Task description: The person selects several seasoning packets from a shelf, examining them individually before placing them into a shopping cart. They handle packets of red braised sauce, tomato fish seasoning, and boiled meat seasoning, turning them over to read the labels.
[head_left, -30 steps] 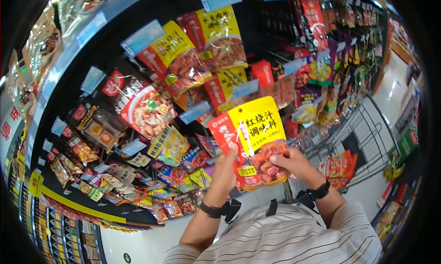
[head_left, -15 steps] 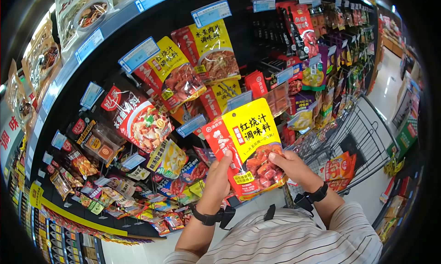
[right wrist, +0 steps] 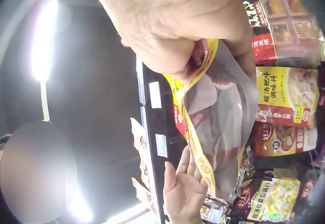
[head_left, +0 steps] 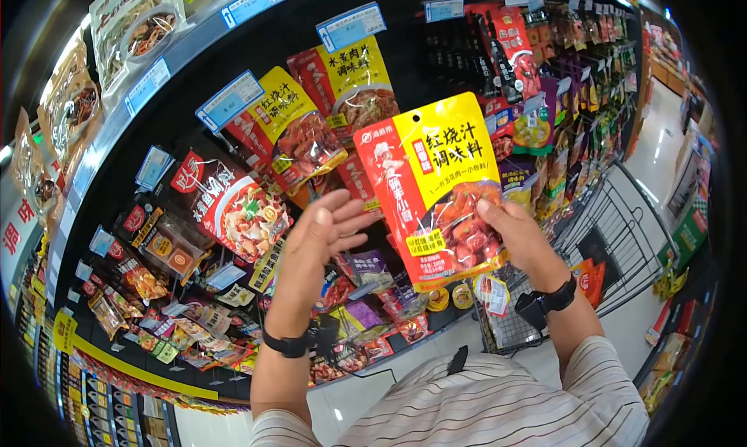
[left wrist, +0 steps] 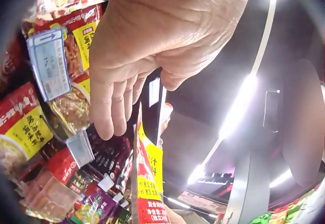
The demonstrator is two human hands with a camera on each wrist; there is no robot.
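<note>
In the head view my right hand [head_left: 523,233] pinches the lower right edge of a red and yellow seasoning pouch [head_left: 436,190], thumb on its printed front. The pouch is held up in front of the shelf, its front facing the head camera. My left hand [head_left: 323,233] is off to the pouch's left, fingers extended and holding nothing, before the hanging packets. In the left wrist view the left hand [left wrist: 157,46] has straight fingers beside the pouch [left wrist: 150,178], seen nearly edge-on. The right wrist view shows the right hand [right wrist: 188,31] gripping the pouch [right wrist: 218,117] by its edge.
A matching pouch [head_left: 299,132] hangs on the rack among several other seasoning packets, with price tags [head_left: 230,101] above. A wire shopping cart [head_left: 615,229] stands to the right, with a red and orange packet [head_left: 590,280] in it. Clear bags [head_left: 140,31] line the upper left shelf.
My left hand has let go of the pouch and moved left. My right hand has lifted the pouch up and slightly right. The right forearm now covers part of the packets in the cart.
</note>
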